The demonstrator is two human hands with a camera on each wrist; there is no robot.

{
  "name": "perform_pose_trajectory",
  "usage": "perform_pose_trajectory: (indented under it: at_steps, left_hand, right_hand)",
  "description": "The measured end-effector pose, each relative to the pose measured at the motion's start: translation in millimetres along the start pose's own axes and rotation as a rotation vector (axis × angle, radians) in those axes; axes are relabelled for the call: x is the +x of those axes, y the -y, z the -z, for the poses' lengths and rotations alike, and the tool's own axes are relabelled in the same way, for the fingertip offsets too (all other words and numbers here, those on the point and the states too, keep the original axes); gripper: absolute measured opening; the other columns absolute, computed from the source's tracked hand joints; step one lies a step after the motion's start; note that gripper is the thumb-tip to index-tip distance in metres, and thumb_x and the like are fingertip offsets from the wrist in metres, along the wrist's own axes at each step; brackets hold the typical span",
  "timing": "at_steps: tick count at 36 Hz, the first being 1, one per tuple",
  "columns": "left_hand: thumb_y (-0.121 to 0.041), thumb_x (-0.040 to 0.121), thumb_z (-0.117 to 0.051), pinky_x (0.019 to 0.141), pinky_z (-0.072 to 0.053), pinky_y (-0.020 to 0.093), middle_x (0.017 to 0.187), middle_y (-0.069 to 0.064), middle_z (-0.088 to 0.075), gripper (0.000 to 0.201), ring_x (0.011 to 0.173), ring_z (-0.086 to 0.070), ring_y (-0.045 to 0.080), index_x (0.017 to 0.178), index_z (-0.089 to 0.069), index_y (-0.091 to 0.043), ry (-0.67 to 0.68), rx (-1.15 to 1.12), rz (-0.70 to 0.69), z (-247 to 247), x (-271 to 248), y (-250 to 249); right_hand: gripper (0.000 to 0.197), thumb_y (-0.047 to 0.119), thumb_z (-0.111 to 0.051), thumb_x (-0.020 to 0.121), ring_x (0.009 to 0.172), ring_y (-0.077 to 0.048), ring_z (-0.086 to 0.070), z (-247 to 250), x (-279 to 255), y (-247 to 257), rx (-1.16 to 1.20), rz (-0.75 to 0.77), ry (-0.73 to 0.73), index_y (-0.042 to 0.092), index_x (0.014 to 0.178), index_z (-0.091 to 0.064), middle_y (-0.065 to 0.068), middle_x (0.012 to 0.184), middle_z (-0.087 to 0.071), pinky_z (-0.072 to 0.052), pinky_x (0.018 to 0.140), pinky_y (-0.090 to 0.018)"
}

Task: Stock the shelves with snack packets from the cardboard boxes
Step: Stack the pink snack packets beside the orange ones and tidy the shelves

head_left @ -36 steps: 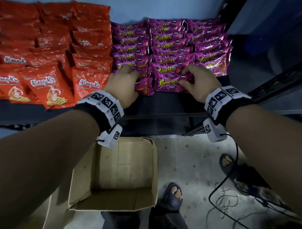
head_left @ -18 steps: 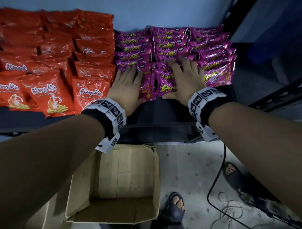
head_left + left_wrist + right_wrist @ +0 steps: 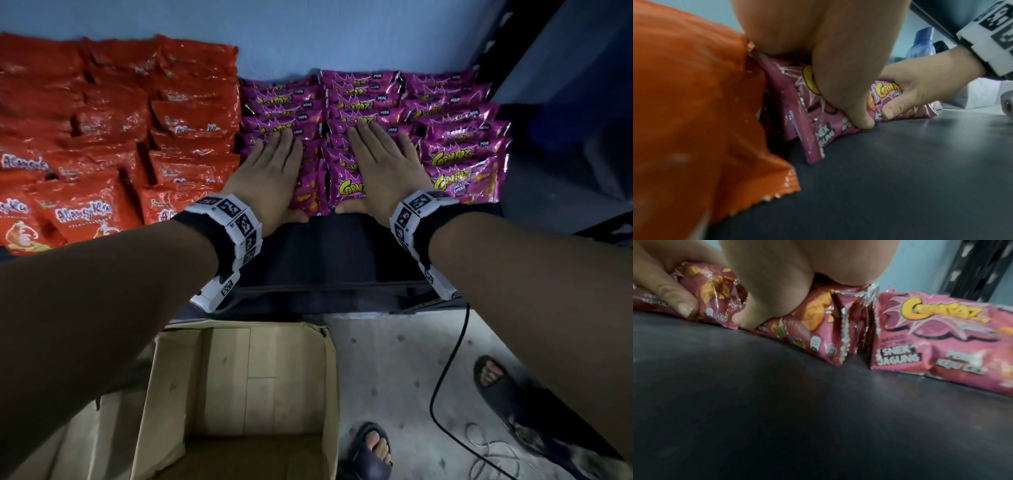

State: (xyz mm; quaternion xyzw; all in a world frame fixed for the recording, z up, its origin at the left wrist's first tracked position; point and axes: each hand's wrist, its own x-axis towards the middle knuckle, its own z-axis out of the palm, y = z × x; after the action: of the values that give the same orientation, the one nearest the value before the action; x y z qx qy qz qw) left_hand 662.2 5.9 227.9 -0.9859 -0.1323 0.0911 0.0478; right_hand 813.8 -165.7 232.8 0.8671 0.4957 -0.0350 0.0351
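Overhead, both hands lie flat, fingers straight, on the purple packets (image 3: 455,161) on the dark shelf (image 3: 342,246): left hand (image 3: 270,174) on the left stack, right hand (image 3: 383,168) on the middle one. Only the wrist views show both thumbs pressing the nearest packets' front faces. Red packets (image 3: 191,120) sit left; a box (image 3: 236,383) stands below.

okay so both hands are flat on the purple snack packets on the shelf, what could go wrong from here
1. The left hand and right hand press flat on puffed purple packets; hard pressing could crush the snacks or burst a seal.
2. The front packets sit some way back from the shelf edge; pulled forward, they could drop toward the cardboard box below.
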Motion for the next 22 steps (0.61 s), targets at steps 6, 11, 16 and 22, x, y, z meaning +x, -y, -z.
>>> perform_pose_trajectory:
  at_steps: [6,11,16,22]
  left_hand:
    - [-0.068,0.085,-0.061,0.127,0.003,0.044,0.167,0.016,0.017,0.120,0.155,0.014,0.030,0.159,0.010,-0.005,0.051,-0.057,-0.024,2.6,7.7,7.3]
    - [-0.069,0.086,-0.058,0.127,0.003,0.044,0.167,0.015,0.018,0.120,0.155,0.016,0.029,0.159,0.012,-0.005,0.057,-0.066,-0.029,3.9,9.0,7.3]
    - [-0.070,0.085,-0.060,0.126,0.004,0.043,0.167,0.016,0.018,0.122,0.155,0.015,0.029,0.159,0.012,-0.005,0.039,-0.061,-0.013,7.9,2.7,3.4]
    - [-0.072,0.078,-0.068,0.127,0.003,0.045,0.168,0.016,0.011,0.128,0.156,0.012,0.029,0.160,0.005,-0.005,-0.038,-0.069,0.022,12.2,-7.4,-2.9]
  right_hand:
    - [0.127,0.091,-0.044,0.074,0.157,-0.020,0.007,-1.2,8.9,0.4,-0.030,-0.007,0.003,0.015,0.162,0.008,-0.001,0.171,0.010,0.003,0.125,-0.053]
    - [0.127,0.091,-0.046,0.074,0.157,-0.020,0.003,-1.8,9.3,2.0,-0.042,-0.021,-0.033,0.015,0.163,0.004,-0.001,0.171,0.006,0.002,0.125,-0.052]
    - [0.131,0.088,-0.055,0.071,0.157,-0.023,0.002,1.7,2.4,5.8,-0.031,-0.022,-0.042,0.014,0.162,0.002,-0.005,0.171,0.002,0.004,0.125,-0.056]
    - [0.141,0.092,-0.062,0.056,0.157,-0.028,-0.006,3.4,-13.5,5.6,-0.003,-0.040,-0.112,0.018,0.162,-0.007,-0.009,0.169,-0.010,0.002,0.123,-0.061]
